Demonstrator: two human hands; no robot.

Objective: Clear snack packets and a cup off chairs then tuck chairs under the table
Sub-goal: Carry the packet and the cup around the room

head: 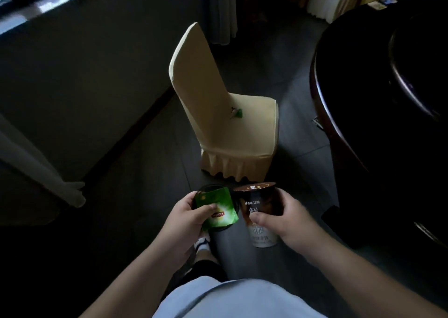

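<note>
My left hand (188, 217) grips a green Lipton tea packet (218, 211) pressed against a dark round object that is partly hidden behind it. My right hand (288, 220) holds a brown and white sealed drink cup (260, 211) upright, close beside the packet. Ahead stands a chair with a cream cover (232, 128), its seat facing right toward the dark round table (363, 99). A small green packet (236, 113) lies on the chair seat near the backrest.
A dark wall with a window ledge (60, 10) runs along the left. A pale curtain end (70, 191) rests on the floor at the left. More cream-covered chairs (324, 0) stand at the back right. Grey tiled floor lies between chair and table.
</note>
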